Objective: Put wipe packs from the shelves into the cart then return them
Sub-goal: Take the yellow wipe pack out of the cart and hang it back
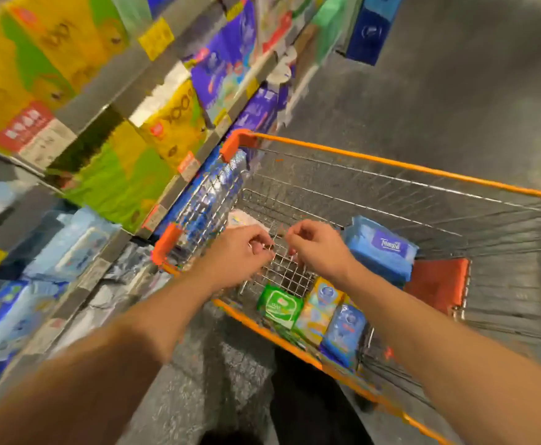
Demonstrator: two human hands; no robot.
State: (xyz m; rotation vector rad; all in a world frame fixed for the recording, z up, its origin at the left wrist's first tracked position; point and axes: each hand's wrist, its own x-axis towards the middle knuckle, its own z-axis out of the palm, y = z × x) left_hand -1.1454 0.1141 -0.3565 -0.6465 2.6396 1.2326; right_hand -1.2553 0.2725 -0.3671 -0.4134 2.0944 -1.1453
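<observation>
An orange-rimmed wire cart (391, 163) stands beside the shelves. Both my hands hover over its inside, close together. My left hand (240, 252) and my right hand (319, 248) have their fingers curled and hold nothing that I can see. A large blue wipe pack (380, 252) lies in the cart to the right of my right hand. In the cart's near compartment stand a green pack (279, 305), a yellow-orange pack (319, 308) and a small blue pack (344, 330). A pale pack (240, 218) lies partly hidden beyond my left hand.
Shelves (108, 88) on the left carry yellow-green and purple boxes above and light blue wipe packs (70, 245) lower down. A red fold-out seat flap (436, 284) sits at the cart's right. Grey floor (455, 91) stretches to the right of the cart.
</observation>
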